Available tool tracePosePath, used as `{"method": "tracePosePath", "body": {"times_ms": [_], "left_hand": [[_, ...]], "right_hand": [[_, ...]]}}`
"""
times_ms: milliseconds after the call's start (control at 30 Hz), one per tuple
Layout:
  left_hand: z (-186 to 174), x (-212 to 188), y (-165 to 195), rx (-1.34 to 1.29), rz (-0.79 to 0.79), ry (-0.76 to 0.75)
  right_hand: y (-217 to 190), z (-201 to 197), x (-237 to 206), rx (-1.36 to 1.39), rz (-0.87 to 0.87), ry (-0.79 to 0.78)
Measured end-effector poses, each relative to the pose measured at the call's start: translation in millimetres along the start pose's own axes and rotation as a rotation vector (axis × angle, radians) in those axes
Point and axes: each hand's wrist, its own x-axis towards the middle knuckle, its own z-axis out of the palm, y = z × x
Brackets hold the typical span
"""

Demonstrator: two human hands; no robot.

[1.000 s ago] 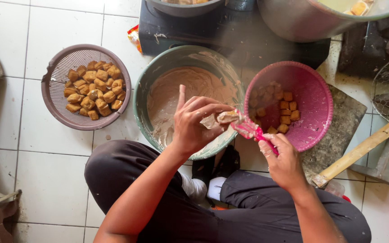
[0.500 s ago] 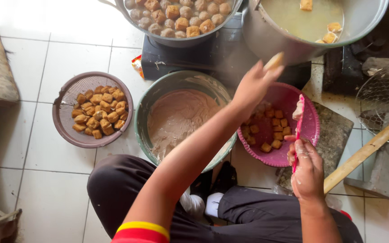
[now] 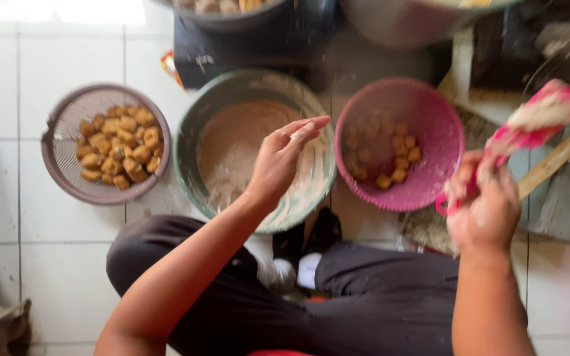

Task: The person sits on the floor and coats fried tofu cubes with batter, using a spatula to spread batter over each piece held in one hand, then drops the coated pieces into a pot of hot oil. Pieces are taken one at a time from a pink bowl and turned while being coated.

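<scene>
1. Over the green basin (image 3: 311, 191) of pale batter (image 3: 232, 145), the left hand (image 3: 282, 161) hovers with fingers stretched out and nothing between them; half a second ago it was reaching far up toward the pots with a pale piece held in its fingertips, so that piece has left the hand (where it landed lies outside the view).

2. At the right, the right hand (image 3: 486, 207) is closed round the handle of a pink spatula (image 3: 539, 118), whose blade, smeared with pale paste, now points up and to the right, higher than a moment ago.

3. Between the hands sits the pink basket (image 3: 430, 112) with a few brown fried cubes (image 3: 390, 165); to the far left a grey sieve basket (image 3: 61, 158) holds a fuller heap of golden-brown pieces (image 3: 119, 146). The empty left hand, back near the batter, reads as one piece finished.

4. Motion blurs the right side, so the spatula's load and the wooden stick (image 3: 559, 158) behind it are hard to make out. Two pots at the far edge are cut off, their contents barely showing, and the person's dark trousers (image 3: 377, 296) hide the floor beneath.
</scene>
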Motion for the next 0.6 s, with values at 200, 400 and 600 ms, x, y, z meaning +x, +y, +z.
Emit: {"method": "tracePosePath", "body": {"times_ms": [200, 400, 600], "left_hand": [[-18, -49, -35, -0.092, -0.074, 0.055], [-14, -60, -70, 0.057, -0.085, 0.074], [17, -79, -104, -0.119, -0.324, -0.093]], "right_hand": [[72, -28, 93, -0.27, 0.183, -0.092], [178, -52, 107, -1.074, 0.317, 0.065], [223, -70, 108, -1.678, 0.186, -0.224]]}}
